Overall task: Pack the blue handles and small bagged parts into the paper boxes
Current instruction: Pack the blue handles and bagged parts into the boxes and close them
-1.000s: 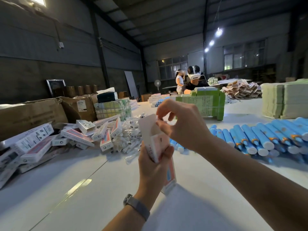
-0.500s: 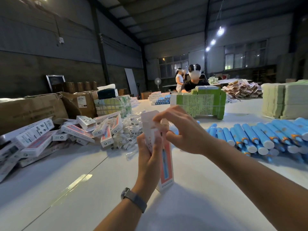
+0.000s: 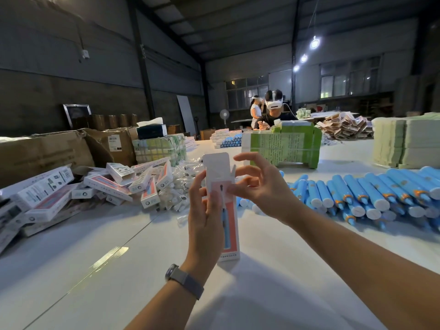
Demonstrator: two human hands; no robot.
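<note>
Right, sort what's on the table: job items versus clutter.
Job:
paper box, held upright in left hand, right hand at its open top flap
blue handles
small bagged parts
packed boxes

Lying about:
cardboard cartons
green stack
pale stacks

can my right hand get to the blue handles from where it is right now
Probably yes. The right hand is only touching the top of the paper box held by the left hand, and the blue handles lie uncovered just beside it.
</note>
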